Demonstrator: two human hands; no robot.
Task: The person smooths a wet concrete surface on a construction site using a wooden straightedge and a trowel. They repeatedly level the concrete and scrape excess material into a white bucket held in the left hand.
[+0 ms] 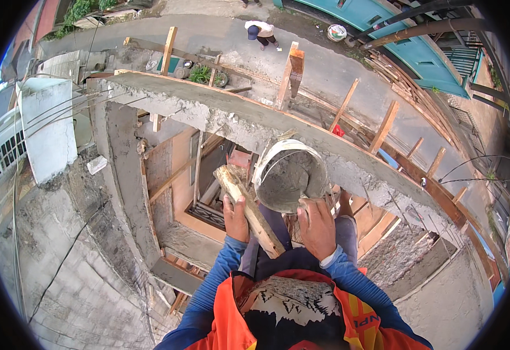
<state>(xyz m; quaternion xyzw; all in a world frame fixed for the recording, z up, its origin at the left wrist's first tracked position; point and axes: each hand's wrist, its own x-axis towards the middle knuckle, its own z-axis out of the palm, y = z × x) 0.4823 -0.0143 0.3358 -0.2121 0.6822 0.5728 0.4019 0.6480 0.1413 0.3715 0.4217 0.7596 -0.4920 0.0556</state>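
My left hand [236, 220] grips a pale, rough wooden stick [253, 217], which lies diagonally with its upper end to the left. To its right, a white bucket [260, 175] holds wet grey cement [290, 172], with some smeared along the inside. My right hand [318, 227] is closed at the bucket's lower rim, fingers curled over something I cannot make out. The bucket sits between me and a grey concrete beam [220, 111] crossing the view. My legs show beneath both hands.
An opening [208, 175] with wooden framing drops below the beam. Upright timbers [383, 125] line its outer edge. Rebar [412, 216] sticks out at right; wires cross the left wall [51, 245]. A person [260, 32] is on the road below, near a teal gate [383, 35].
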